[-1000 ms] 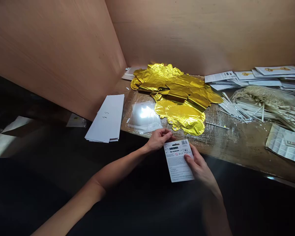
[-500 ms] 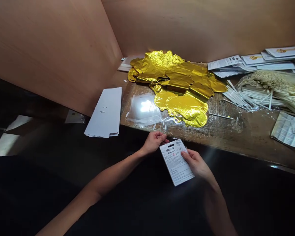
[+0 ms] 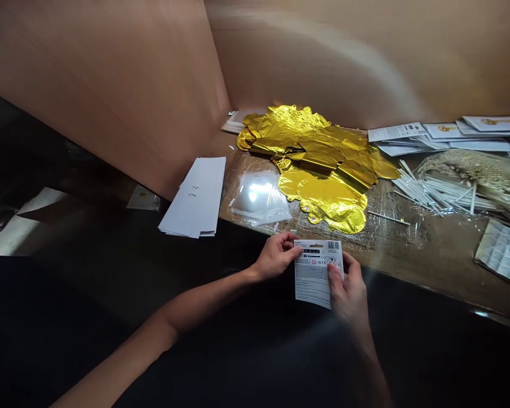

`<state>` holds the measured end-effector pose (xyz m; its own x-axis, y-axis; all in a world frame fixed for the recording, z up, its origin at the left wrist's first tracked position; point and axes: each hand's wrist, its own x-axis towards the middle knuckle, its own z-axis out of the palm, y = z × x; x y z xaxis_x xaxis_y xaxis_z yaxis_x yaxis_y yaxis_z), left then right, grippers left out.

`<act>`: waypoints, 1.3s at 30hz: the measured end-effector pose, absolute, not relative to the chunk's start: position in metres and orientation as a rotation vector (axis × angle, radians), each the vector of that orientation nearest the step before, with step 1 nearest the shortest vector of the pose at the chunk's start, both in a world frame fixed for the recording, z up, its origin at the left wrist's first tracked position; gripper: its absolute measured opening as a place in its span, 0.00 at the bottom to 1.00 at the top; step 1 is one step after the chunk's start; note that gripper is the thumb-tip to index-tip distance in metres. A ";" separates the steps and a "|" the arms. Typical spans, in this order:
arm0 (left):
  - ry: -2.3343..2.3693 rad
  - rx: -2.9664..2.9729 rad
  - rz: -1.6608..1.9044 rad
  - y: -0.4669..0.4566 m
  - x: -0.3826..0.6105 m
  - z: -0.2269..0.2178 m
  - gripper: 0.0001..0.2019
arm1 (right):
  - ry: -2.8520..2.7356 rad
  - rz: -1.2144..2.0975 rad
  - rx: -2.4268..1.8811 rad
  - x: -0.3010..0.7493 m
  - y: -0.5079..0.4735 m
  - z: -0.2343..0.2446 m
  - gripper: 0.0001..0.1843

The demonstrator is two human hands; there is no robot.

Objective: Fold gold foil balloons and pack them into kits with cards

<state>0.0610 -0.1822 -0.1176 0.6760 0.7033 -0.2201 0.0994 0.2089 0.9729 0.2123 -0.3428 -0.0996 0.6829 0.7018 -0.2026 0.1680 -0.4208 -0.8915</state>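
holding the printed card (image 3: 317, 273) straighter than before, left hand (image 3: 276, 256) and right hand (image 3: 348, 296) gripping its sides.

Barcode (image 3: 334, 245) on the white card (image 3: 313, 281), red prohibition symbol (image 3: 313, 261), small print unreadable

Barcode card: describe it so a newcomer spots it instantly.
Find the gold foil balloons on the wooden bench. Just in front, the left hand and right hand hold a white printed card. Unlike the stacked white strips nearby, it carries a black barcode.
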 end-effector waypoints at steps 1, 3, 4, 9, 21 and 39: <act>0.764 1.351 0.497 -0.183 0.060 -0.118 0.18 | -0.661 0.784 -1.835 0.215 -0.341 -0.101 0.35; 0.784 1.400 0.522 -0.185 0.058 -0.117 0.17 | -0.659 0.918 -1.672 0.218 -0.339 -0.103 0.37; 0.792 1.402 0.536 -0.186 0.057 -0.116 0.17 | -0.660 0.944 -1.639 0.219 -0.338 -0.104 0.36; 0.692 1.169 0.540 -0.182 0.057 -0.102 0.21 | -0.654 0.829 -1.637 0.214 -0.334 -0.101 0.29; 0.587 0.639 0.490 -0.159 0.130 -0.078 0.28 | -0.257 0.802 -1.397 0.188 -0.341 -0.126 0.26; 0.056 2.168 0.364 -0.160 0.129 -0.116 0.27 | 0.024 0.612 -1.394 0.208 -0.337 -0.167 0.33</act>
